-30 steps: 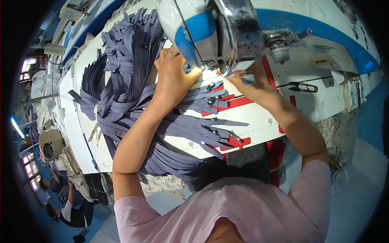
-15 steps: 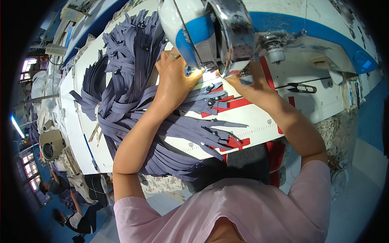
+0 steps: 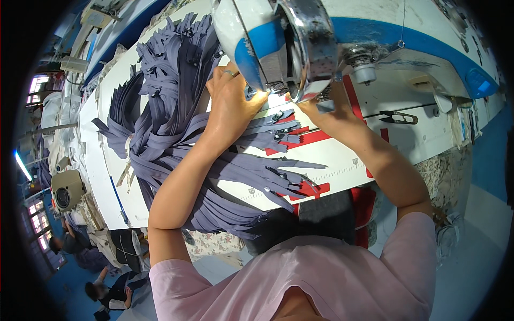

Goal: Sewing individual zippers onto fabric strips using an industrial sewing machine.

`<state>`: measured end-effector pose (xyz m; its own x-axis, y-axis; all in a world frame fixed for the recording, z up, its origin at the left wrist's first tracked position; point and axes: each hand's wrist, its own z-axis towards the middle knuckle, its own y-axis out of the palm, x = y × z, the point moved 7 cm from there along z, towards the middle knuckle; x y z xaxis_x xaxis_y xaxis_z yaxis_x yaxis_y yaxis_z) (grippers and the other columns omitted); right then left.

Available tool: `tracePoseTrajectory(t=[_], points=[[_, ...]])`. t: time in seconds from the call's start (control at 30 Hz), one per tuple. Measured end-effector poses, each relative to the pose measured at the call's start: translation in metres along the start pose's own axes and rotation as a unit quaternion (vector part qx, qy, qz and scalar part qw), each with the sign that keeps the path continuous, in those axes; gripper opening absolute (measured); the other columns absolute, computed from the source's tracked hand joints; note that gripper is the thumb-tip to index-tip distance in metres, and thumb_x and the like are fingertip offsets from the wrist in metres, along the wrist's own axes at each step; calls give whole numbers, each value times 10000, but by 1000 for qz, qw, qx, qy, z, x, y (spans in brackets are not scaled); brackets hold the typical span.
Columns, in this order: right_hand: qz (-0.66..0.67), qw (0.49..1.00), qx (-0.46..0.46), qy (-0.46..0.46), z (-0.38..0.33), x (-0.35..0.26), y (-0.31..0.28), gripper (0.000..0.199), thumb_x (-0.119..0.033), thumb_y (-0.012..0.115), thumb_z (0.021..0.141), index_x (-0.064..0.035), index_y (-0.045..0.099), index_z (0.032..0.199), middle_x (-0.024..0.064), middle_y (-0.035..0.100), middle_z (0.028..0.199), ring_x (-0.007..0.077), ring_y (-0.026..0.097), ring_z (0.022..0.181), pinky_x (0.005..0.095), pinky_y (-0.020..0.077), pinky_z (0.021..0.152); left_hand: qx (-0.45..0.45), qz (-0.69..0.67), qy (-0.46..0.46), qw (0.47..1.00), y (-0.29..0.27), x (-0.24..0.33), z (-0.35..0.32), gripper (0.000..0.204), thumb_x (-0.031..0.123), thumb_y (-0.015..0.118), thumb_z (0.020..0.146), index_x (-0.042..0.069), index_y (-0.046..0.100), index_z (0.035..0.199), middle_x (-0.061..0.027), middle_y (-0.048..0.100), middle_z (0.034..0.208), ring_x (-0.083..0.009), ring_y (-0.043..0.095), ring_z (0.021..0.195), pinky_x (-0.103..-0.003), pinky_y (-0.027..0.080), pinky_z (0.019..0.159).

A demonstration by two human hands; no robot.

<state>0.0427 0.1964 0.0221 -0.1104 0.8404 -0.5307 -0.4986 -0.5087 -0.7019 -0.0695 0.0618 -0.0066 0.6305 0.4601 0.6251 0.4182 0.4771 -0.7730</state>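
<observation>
Under the lamp-lit needle area of a white and blue sewing machine (image 3: 257, 45), my left hand (image 3: 230, 104) is closed with thumb and fingers pinched on a grey-blue zipper (image 3: 249, 93), of which only a bit shows. From the other side my right hand (image 3: 333, 111) reaches in at the needle, its fingertips mostly hidden behind the machine head. Between my wrists lie several loose zipper ends (image 3: 281, 128) with dark sliders. A big tied bundle of grey-blue zippers (image 3: 171, 107) spreads beside and beneath my left forearm.
Small black-handled thread snips (image 3: 399, 117) lie right of my right forearm. Red tape strips (image 3: 308, 140) and a printed ruler mark the white table (image 3: 342, 171). A blue pen (image 3: 119, 200) lies at the left. Other people (image 3: 110, 291) sit far off at lower left.
Both my hands stay almost where they were at the needle. A person in the lower left background has shifted posture to the right.
</observation>
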Motion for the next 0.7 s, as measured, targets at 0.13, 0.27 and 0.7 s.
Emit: tracePoseTrajectory(t=[0.13,0.27,0.7], points=[[13,1000,7,-1,-1,-2,-3,166,-198,659,803,-76,679,913,161,685,940,366,601,961,485,400,859,-1,-3,-2,1000,0,0,-1,263,177,776,755,41,684,961,-127,600,1162,-321,466,1094,-444,332,956],[25,1000,13,0,-3,-2,-8,158,-193,656,803,-74,674,906,161,683,925,368,602,943,482,402,848,5,-6,16,1000,0,1,0,254,175,773,757,43,680,954,-131,601,1140,-328,466,1096,-447,335,944],[63,997,32,-2,2,-8,-13,132,-179,644,806,-71,660,881,163,675,875,376,604,883,473,409,811,-14,47,66,997,-3,11,-2,269,159,776,789,-3,659,968,-164,603,1094,-359,521,1035,-460,404,882]])
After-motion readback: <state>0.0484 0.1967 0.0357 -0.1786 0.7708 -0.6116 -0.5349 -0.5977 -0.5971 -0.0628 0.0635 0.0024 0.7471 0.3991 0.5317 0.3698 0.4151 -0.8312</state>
